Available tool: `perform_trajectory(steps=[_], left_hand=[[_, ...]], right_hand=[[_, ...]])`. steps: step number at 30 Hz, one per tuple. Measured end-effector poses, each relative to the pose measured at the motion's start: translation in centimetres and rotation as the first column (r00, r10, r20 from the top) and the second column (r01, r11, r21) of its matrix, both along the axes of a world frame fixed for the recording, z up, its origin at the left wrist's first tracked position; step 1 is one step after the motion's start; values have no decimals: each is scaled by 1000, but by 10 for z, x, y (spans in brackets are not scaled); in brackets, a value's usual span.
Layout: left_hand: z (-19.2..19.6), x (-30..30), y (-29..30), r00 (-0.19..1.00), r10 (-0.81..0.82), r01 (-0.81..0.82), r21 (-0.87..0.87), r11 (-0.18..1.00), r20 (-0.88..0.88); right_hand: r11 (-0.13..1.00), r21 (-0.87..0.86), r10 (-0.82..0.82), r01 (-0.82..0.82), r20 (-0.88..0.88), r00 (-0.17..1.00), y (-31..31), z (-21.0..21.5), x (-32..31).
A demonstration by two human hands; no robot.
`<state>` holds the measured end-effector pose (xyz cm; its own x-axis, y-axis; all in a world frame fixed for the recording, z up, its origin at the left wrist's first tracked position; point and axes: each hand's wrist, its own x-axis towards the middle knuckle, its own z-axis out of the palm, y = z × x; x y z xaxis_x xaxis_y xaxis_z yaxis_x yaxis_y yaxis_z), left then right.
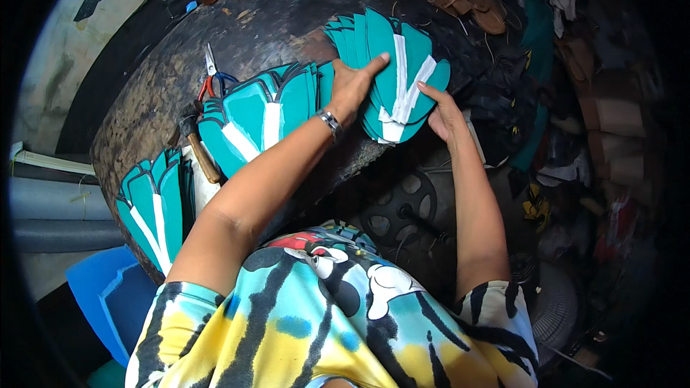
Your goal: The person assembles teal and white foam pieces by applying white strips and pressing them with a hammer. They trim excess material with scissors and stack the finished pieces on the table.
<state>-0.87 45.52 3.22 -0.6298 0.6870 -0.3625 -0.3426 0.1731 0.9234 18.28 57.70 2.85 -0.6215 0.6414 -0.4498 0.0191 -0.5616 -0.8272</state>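
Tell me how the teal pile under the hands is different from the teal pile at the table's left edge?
The held stack has the left hand on top and the right hand beside it; the left-edge stack lies untouched. The held stack lies farther away. Both are fanned teal pieces with white strips.

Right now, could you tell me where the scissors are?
In the head view, the scissors lie on the dark round table, left of the left hand and just above the middle fan of teal soles.

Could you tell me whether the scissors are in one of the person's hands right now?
No, the scissors lie on the dark table, while the left hand and right hand rest on teal soles.
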Motion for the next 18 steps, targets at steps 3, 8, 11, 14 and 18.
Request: perform_trajectory(steps=[3, 8, 11, 14, 18], left_hand=[[8, 25, -21, 976, 89, -94, -17, 995, -198], [39, 62, -47, 933, 34, -1, 93, 996, -358], [58, 83, -57, 885, -45, 110, 115, 987, -463], [69, 90, -75, 865, -71, 179, 174, 968, -497], [79, 82, -113, 874, 1, 127, 231, 965, -485]], right_hand=[[994, -104, 34, -41, -70, 997, -11, 3, 12], [988, -131, -96, 78, -143, 985, -39, 5, 28], [974, -53, -226, 221, -116, 967, -50, 3, 37], [979, -42, -205, 201, -258, 944, -57, 0, 47], [982, -122, -174, 145, -276, 945, -69, 0, 53]])
